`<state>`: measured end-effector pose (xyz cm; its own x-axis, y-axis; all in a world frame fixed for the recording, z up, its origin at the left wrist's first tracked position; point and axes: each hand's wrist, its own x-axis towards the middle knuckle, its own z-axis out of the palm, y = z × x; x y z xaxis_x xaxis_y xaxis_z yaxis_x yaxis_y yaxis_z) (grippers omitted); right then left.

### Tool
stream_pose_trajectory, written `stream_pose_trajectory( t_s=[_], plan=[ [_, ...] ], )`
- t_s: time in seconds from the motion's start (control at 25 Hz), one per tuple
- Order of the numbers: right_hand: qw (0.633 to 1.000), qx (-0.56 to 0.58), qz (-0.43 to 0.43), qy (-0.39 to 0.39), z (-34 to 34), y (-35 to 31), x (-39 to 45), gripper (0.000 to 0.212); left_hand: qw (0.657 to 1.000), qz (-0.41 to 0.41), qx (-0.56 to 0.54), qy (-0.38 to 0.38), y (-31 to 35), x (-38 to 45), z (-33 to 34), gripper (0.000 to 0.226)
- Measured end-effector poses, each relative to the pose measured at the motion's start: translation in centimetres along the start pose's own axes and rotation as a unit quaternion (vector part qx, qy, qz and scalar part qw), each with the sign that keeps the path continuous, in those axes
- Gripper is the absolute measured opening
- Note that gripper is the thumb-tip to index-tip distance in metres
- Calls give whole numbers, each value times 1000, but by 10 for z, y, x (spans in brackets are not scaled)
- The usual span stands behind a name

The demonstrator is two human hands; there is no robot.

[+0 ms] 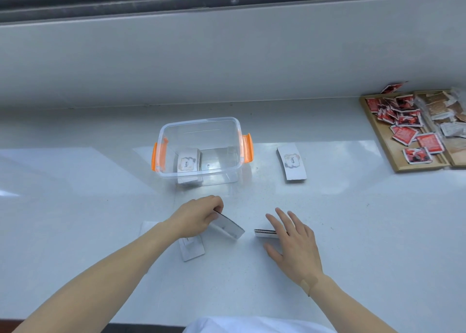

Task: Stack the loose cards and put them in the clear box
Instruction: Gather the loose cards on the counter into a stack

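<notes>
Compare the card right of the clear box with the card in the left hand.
The card right of the box lies flat and untouched on the counter; the card in the left hand is tilted, pinched at one end. The first shows "love" printed; the held one's print is unreadable. Both are white, curved strips.

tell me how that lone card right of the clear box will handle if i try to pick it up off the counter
The card looks thin and light, probably bendy. Lying flat on the glossy counter, it may slide before an edge lifts.
</notes>
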<state>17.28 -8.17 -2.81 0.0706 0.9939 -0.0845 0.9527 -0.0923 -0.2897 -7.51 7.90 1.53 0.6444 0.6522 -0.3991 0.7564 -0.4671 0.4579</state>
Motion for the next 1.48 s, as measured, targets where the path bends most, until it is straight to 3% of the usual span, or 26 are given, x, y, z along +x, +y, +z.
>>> stream_pose_trajectory(
  t_s=[0.12,0.2,0.48,0.64,0.76,1.08,1.24,1.48],
  plan=[
    [1000,3,3,-8,-2,-1,-1,75,993,-35,-61,94,19,-1,11,7],
    [1000,3,4,-9,-3,-1,-1,79,990,-26,-84,107,35,3,23,7],
    [1000,-6,1,-5,-3,-3,0,83,979,25,-193,59,72,13,56,22],
    [1000,-12,4,0,-3,-4,1,79,946,-33,-322,16,88,16,62,37],
    [1000,-9,5,5,-4,-5,2,76,928,-57,-369,-6,101,19,68,36],
    [999,-22,3,25,0,-5,3,69,952,-67,-298,21,118,21,85,38],
    [997,-68,7,26,3,-5,8,55,974,-74,-210,45,121,23,88,41],
    [998,-58,2,30,2,-6,7,44,997,-26,-67,18,89,13,77,56]
  ],
)
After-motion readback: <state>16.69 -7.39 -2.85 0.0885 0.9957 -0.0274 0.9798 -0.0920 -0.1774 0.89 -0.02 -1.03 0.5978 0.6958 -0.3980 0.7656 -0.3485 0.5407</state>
